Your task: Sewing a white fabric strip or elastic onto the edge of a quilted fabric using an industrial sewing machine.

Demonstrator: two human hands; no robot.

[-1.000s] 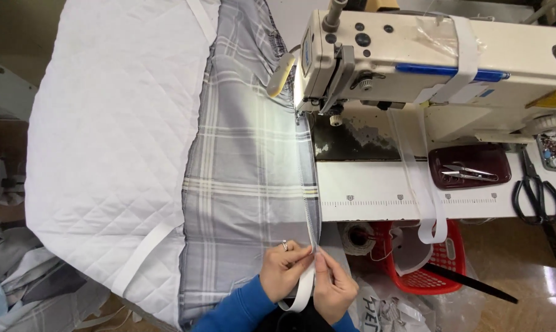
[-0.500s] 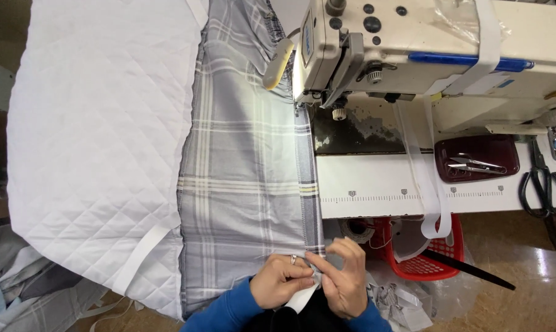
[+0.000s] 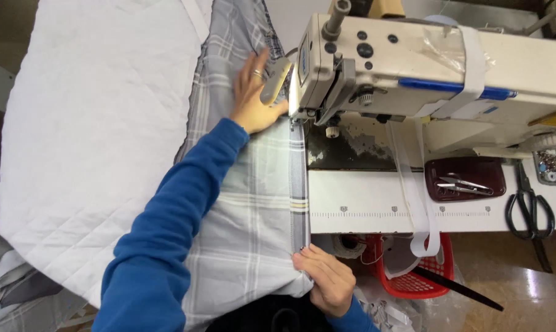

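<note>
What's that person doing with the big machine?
A person is working at a sewing machine. Their left hand lies flat on grey checked fabric beside the needle end. Their right hand pinches the fabric's edge at the near end of the table. A white quilted piece lies to the left.

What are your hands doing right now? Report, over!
Left hand flat on the plaid fabric by the sewing machine. Right hand pinching the fabric's edge at the table's near side. Nothing between them along the seam.
</note>
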